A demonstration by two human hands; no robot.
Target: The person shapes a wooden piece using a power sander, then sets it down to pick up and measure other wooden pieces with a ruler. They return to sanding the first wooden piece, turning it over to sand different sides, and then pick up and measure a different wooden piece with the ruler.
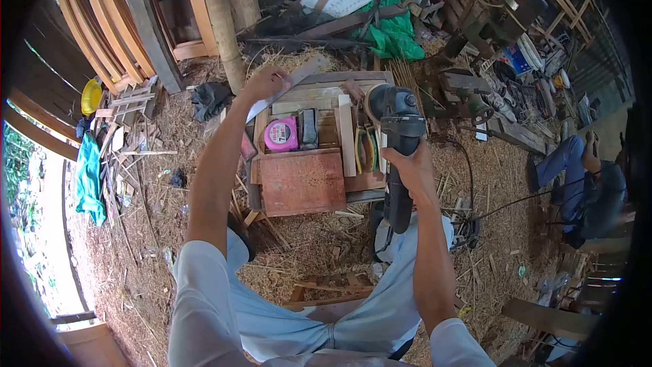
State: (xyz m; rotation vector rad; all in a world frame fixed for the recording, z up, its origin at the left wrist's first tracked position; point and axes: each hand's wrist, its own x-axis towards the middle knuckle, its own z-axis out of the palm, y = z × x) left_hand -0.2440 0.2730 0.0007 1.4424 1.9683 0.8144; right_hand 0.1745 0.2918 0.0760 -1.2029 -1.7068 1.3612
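The left hand [263, 84] gripped a blade [299, 76] above the desk's [302, 183] far edge (a pink tape [280, 135] lay just below). The right hand [411, 167] clenched a grinder [399, 119] over the desk's right side.

Worn on the head, looking forward and steeply down. Wide fisheye, dark at the rounded edges. Close above a low wooden bench [302, 183] at centre, with lap [285, 312] nearest and straw-covered ground [136, 231] stretching far, left and right.
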